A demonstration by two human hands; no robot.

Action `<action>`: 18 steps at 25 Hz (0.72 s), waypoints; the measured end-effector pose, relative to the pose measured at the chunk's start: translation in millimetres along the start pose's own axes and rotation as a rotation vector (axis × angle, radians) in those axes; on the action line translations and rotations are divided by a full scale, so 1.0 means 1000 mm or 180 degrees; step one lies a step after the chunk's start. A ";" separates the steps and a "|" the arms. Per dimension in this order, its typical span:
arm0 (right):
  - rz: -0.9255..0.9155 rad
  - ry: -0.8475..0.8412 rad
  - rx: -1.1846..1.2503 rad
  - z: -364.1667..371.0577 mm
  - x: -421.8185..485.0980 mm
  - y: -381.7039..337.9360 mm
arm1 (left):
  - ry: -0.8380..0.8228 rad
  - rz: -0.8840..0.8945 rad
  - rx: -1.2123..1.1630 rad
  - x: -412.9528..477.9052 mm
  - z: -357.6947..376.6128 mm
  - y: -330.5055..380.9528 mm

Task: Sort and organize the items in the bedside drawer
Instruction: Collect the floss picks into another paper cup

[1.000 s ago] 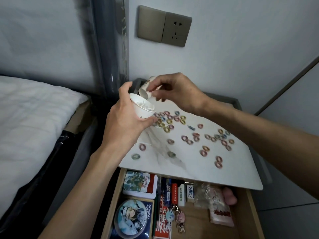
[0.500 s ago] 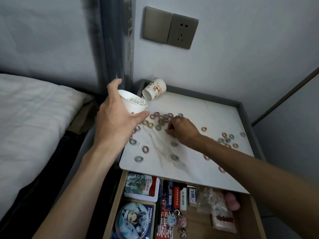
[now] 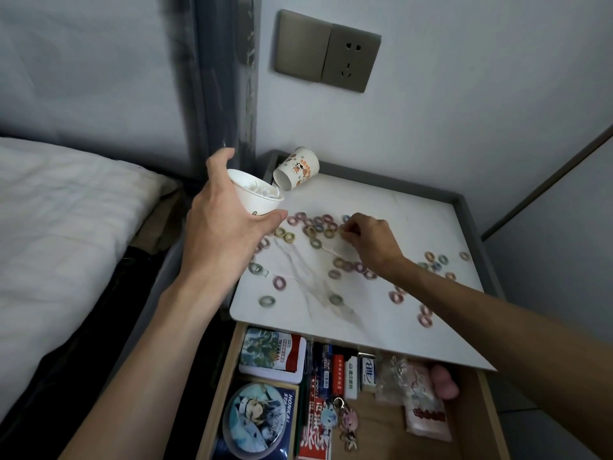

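The left hand (image 3: 225,234) is raised over the left edge of the white marble-patterned surface (image 3: 414,327). Its grip is wrapped round a small white paper cup (image 3: 257,199), thumb under the near side and fingers behind the far side. The cup tilts, mouth up and to the right, and the pale bits inside are too small to make out. The right hand (image 3: 370,240) reaches in from the right, forearm low over the surface, knuckles up and fingers curled down. Its tips are among the small pastel elastic rings (image 3: 318,227); whether its grip pinches one I cannot tell. The rings lie scattered across the surface, thickest toward the far left, with a few by the right edge. A printed paper cup (image 3: 298,167) lies on its side in the far left corner, mouth toward the left hand. Below the near edge the wooden drawer (image 3: 491,410) stands open, holding a picture tin (image 3: 272,355), a round badge (image 3: 255,423), keychains (image 3: 338,419) and plastic packets (image 3: 421,403).
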State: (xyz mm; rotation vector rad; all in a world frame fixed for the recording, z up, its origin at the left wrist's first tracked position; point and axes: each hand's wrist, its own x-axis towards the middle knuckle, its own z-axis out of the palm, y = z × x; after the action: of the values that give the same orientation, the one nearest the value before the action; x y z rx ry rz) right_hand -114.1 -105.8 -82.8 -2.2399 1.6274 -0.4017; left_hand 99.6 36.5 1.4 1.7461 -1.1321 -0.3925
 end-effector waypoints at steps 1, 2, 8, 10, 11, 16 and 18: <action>0.0066 0.0030 -0.0092 -0.003 0.000 0.001 | -0.0006 0.0006 0.0006 0.000 0.000 0.000; 0.0060 0.0046 -0.0259 -0.004 -0.001 0.002 | -0.0014 0.0016 0.0008 0.001 0.001 0.000; -0.0327 -0.0137 -0.0630 0.005 -0.017 -0.011 | -0.0050 0.0046 0.0045 0.002 0.004 0.001; -0.0195 -0.0210 -0.0800 0.009 -0.016 -0.015 | -0.0052 0.0062 0.0060 0.002 0.003 0.000; -0.0188 -0.0237 -0.0928 0.010 -0.014 -0.017 | -0.0045 0.0063 0.0076 0.002 0.002 -0.001; -0.0742 -0.0317 -0.1825 0.003 -0.015 -0.021 | -0.0035 0.0038 0.0072 0.001 0.000 0.000; -0.0937 -0.0082 -0.1930 -0.006 -0.013 -0.015 | -0.0031 0.0048 0.0065 0.001 0.000 0.000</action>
State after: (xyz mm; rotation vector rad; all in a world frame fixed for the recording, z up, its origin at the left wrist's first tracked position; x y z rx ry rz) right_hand -107.7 -89.9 -70.8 -2.9272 1.5529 0.0740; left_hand 100.2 36.0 2.0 1.7541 -1.1593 -0.3819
